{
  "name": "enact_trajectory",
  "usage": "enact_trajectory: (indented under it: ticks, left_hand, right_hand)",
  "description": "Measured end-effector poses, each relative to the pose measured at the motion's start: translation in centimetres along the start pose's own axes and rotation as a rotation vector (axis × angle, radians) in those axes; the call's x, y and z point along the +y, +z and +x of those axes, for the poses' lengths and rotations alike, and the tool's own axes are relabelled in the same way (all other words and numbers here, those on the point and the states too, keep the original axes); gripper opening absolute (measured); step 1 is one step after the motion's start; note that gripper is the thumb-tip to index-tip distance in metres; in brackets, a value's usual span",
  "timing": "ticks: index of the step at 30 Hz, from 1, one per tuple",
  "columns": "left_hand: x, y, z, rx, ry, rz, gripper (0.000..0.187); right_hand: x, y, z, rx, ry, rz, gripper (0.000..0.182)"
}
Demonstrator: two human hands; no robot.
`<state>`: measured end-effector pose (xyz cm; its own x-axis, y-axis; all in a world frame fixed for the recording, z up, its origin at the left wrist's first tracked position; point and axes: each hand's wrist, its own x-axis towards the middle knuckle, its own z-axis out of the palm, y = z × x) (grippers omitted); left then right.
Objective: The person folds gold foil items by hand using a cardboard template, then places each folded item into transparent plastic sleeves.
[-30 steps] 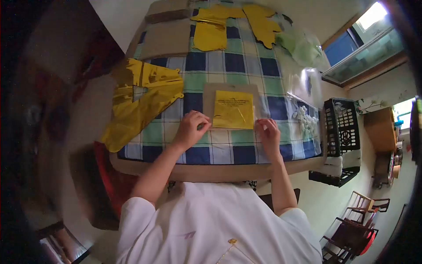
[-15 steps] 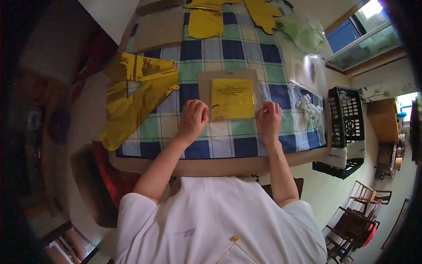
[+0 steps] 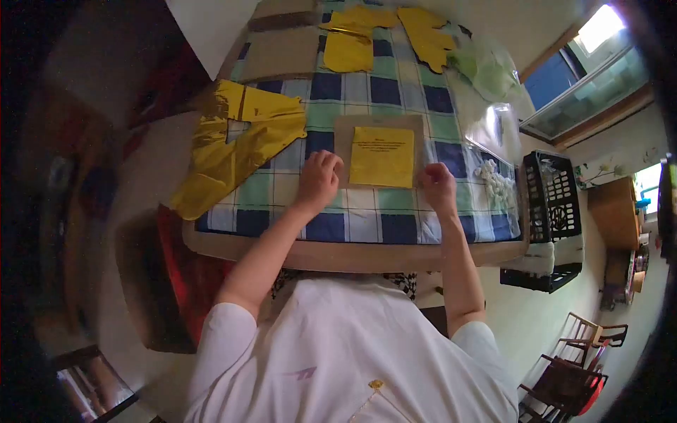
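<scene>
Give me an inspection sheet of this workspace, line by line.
Surface: checked cloth over a table.
Job's things: gold square lying on a card backing.
Clutter: large gold foil at the left edge; gold pieces and cardboard at the far end; clear bags; white bits.
Hands: left hand on the card's left edge; right hand at its right edge.
Cables: nothing seen.
Surroundings: black crate, chairs, window.
</scene>
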<state>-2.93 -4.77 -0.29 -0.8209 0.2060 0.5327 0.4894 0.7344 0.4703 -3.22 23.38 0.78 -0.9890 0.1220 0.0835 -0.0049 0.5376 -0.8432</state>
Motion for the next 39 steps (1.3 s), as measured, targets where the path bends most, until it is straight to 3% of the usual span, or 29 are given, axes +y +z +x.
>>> enact_trajectory:
  ticks: [3,5,6,7,9,12,14,16,19,22,23,25,28,30,33,35,39]
  left_hand:
    - [-0.5,-2.4,0.8,0.197,-0.033,-0.119,0.028]
    - [0.1,-5.2,2.4,0.506,0.007,-0.074,0.030]
    - [1.8,-8.1,3.6,0.548,0.024,-0.089,0.029]
    - [3.8,-11.1,4.7,0.591,0.041,-0.104,0.029]
    - [7.0,-15.1,6.0,0.372,0.136,-0.122,0.032]
    - [9.4,-16.0,6.7,0.012,0.325,-0.007,0.029]
    - [9.9,-15.9,6.5,-0.312,0.251,0.097,0.026]
    - [9.5,-15.7,6.3,-0.680,-0.030,0.182,0.023]
    - [6.6,-18.1,4.5,-0.471,0.065,0.170,0.013]
    - [3.9,-24.3,1.1,-0.256,-0.164,0.195,0.008]
    - [3.3,-26.8,-0.3,-0.171,-0.254,0.219,0.007]
    - [2.7,-32.2,-3.5,-0.085,-0.344,0.239,0.009]
    - [1.4,-40.5,-10.9,0.038,-0.537,0.389,0.023]
    - [1.5,-44.0,-16.1,0.185,-0.652,0.459,0.027]
    - [0.1,-47.7,-23.7,0.018,-0.744,0.687,0.030]
    - [-1.3,-47.7,-28.8,0.030,-0.915,0.562,0.028]
    - [-4.0,-46.6,-35.1,0.067,-1.264,0.296,0.028]
  right_hand:
    - [0.2,-0.6,-1.4,0.101,-0.154,0.327,0.006]
    - [-1.6,-0.9,-3.4,0.166,-0.262,0.339,0.007]
    - [-2.1,-0.9,-4.4,0.198,-0.307,0.347,0.008]
    - [-0.9,-0.4,-5.1,0.101,-0.240,0.382,0.009]
    - [2.1,1.2,-6.1,-0.091,-0.112,0.454,0.018]
    - [-2.7,1.0,-6.7,-0.096,-0.248,0.199,0.023]
    - [-2.0,2.1,-6.3,-0.156,-0.277,0.189,0.025]
    - [-1.9,3.2,-6.0,-0.194,-0.322,0.193,0.025]
    - [-3.8,4.9,-8.0,-0.083,-0.249,0.221,0.025]
    - [-5.8,3.4,-11.5,-0.541,-0.204,0.075,0.025]
    - [-6.2,2.4,-12.6,-0.683,-0.027,0.354,0.029]
    - [-5.7,2.0,-13.4,-0.674,0.130,0.565,0.039]
    - [-5.4,3.8,-11.1,-0.219,0.098,0.582,0.039]
    - [-2.4,4.1,-8.3,-0.237,-0.096,0.571,0.036]
    - [-1.5,4.3,-6.9,-0.262,-0.103,0.451,0.035]
    - [0.6,4.6,-6.4,-0.248,0.016,0.437,0.035]
    - [-2.4,4.5,-7.8,-0.213,-0.147,0.209,0.033]
